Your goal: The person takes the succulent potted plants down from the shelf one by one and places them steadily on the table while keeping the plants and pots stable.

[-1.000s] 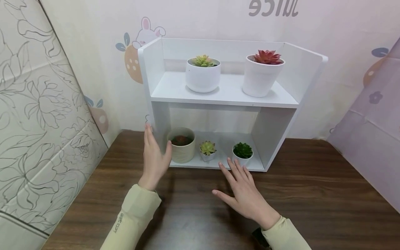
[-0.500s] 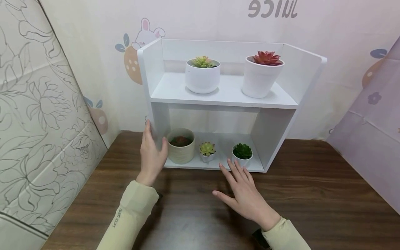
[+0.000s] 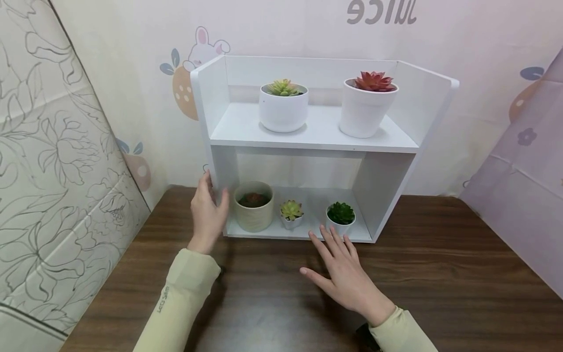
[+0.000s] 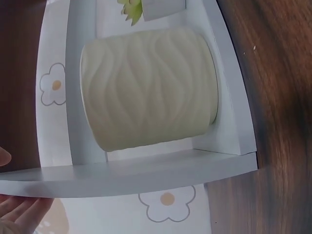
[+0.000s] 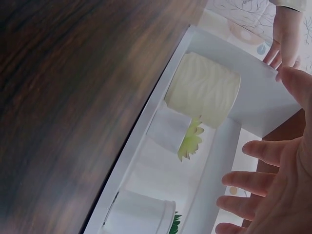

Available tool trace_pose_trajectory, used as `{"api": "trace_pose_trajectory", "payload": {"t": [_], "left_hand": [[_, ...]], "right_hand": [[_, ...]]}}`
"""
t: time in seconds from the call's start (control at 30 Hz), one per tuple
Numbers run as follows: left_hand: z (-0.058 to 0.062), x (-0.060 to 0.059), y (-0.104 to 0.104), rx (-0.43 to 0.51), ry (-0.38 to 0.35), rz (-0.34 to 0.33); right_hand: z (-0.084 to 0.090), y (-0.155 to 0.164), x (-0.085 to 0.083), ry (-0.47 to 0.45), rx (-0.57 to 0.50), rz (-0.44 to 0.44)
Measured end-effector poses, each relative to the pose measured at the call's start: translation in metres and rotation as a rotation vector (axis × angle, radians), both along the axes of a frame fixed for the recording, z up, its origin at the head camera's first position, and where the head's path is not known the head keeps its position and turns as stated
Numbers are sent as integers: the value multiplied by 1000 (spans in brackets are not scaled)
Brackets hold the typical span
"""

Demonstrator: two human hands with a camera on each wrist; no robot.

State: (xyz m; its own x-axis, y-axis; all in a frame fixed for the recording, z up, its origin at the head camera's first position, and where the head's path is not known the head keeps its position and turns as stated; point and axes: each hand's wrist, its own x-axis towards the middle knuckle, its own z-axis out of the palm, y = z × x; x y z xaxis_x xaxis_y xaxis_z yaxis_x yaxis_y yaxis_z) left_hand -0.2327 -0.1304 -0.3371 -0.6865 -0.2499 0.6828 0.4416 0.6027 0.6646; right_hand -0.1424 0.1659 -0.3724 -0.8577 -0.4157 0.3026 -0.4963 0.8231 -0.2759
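My left hand (image 3: 206,215) is at the left side panel (image 4: 146,180) of a white two-tier shelf (image 3: 314,145). Its fingers (image 4: 24,212) lie along the panel's outer face, while the thumb stands inside, a little off the board. Just right of that thumb is a cream pot with a wavy surface (image 4: 151,90), holding a dark reddish plant. With fingers spread, my right hand (image 3: 340,276) holds nothing. Its fingertips overlap, in the head view, the small white pot with a dark green succulent (image 3: 341,213). Between the two pots stands a tiny white pot with a yellow-green succulent (image 3: 291,210).
On the upper tier are a round white pot with a pale green succulent (image 3: 283,107) and a taller white pot with a red succulent (image 3: 368,107). The shelf stands on a dark wooden table (image 3: 440,264), against a wall with printed hanging cloth (image 3: 132,88).
My left hand has moved left from in front of the cream pot to the shelf's left panel, its fingers bending slightly. The right hand has stayed in place.
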Motion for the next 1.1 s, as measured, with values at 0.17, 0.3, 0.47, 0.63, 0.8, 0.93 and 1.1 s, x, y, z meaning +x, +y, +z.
{"api": "trace_pose_trajectory", "payload": {"t": [0.17,0.3,0.47,0.63,0.8,0.93,1.1], "left_hand": [[1,-4,-2,-5,2,7],[3,-7,-4,-6,-14,7],[3,-11,-6,-12,-35,19],[3,-13,-6,-7,-24,26],[3,-15,-6,-8,-19,31],[1,-18,-6,-31,-33,59],[1,-21,-4,-89,-80,119]], "right_hand": [[-1,0,0,-4,1,5],[-2,0,1,-7,0,-1],[-4,0,1,-13,-1,-1],[-5,0,1,-18,0,-1],[-5,0,0,-23,-3,-1],[-6,0,0,-27,-1,0],[-6,0,0,-24,5,0]]}}
